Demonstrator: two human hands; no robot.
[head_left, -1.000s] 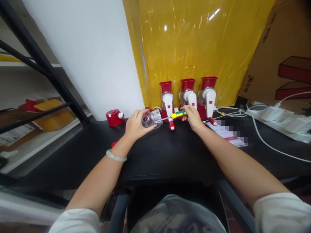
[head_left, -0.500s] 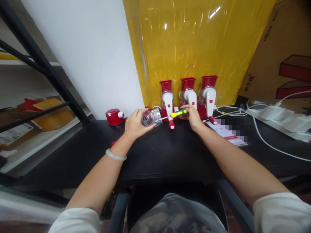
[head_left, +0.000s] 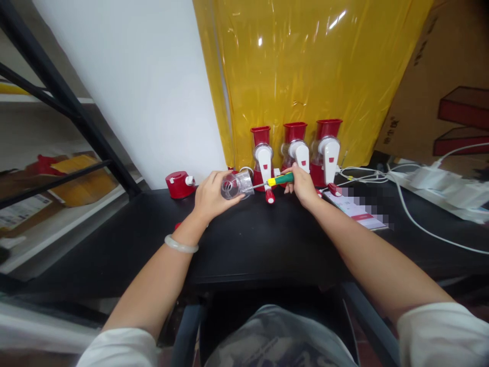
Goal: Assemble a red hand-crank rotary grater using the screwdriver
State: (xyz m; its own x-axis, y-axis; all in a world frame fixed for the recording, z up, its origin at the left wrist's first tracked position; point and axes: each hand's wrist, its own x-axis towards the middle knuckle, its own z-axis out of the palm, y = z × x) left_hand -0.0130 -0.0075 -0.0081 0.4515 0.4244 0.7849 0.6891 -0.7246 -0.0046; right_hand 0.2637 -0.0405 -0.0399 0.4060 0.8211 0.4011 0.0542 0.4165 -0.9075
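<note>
Tip of screwdriver blurred at clear part

The left hand holds the clear part over the black surface, some fingers hidden. The right hand grips the screwdriver, covering its handle's end, and partly hides the middle grinder

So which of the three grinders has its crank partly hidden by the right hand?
The middle grinder: the right hand covers its crank's lower part, but not those of the left grinder or right grinder.
</note>
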